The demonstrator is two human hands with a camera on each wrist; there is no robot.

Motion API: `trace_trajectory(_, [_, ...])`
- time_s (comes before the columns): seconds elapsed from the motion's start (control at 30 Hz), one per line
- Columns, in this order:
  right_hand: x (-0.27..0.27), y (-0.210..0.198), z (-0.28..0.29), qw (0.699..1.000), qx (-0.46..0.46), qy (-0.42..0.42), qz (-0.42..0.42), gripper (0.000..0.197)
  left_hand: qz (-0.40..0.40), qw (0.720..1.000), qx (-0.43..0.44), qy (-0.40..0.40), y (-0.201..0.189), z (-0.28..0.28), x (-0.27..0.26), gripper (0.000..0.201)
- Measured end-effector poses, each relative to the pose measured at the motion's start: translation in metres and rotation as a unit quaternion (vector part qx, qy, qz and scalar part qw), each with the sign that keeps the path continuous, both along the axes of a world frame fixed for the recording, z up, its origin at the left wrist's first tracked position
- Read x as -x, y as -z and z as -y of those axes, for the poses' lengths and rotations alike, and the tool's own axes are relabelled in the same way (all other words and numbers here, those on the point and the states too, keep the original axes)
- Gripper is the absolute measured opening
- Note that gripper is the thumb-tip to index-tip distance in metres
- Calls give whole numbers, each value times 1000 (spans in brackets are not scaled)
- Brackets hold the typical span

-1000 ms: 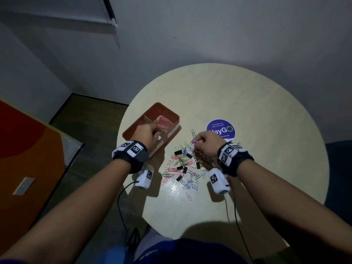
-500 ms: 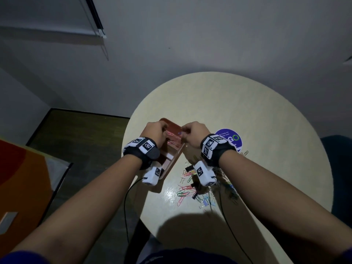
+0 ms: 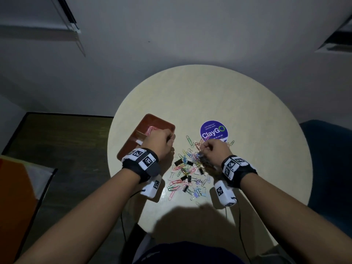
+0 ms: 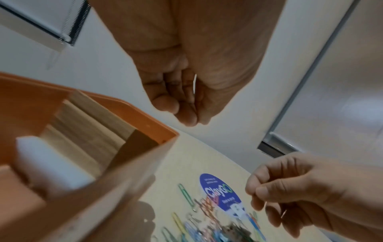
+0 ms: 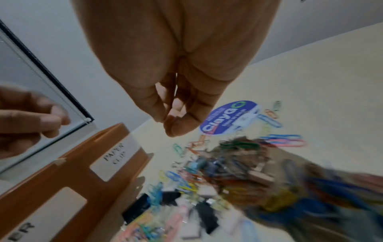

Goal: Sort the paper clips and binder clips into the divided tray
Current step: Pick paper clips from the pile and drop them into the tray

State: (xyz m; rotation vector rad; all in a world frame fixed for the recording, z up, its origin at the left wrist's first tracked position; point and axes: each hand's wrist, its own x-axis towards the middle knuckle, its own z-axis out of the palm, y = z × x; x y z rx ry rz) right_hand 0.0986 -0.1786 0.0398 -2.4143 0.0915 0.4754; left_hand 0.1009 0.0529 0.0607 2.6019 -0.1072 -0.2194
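Observation:
The brown divided tray sits at the table's left, with pink paper clips in its far compartment. A white label on its side wall reads PAPER CLIP. My left hand hovers by the tray's right rim, fingers curled into the palm with nothing visible in them. A mixed pile of coloured paper clips and black binder clips lies right of the tray. My right hand is over the pile's far side, fingertips bunched against the thumb, no clip showing between them.
A round purple ClayGo sticker lies just beyond the pile. The round pale table ends close to the tray's left side. A dark blue chair stands at the right. Cables hang from both wrist cameras.
Half a second ago both hands were together over the tray. My right hand has since swung back right to the pile, and my left hand has drawn back to the tray's right rim.

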Motion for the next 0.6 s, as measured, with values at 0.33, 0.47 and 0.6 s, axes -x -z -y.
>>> trace_trajectory(0.33, [70,50,110,997,59,16,-41,18,-110,993,-34,33,57,48,82,13])
trace_trajectory(0.47, [84,66,129,996,64,26,-51,12,-136,989,-41,-40,81,37,107,6])
trace_trajectory(0.6, [88,76,141,998,39,-13,-49,10,-133,987,-69,-66,93,36,121,13])
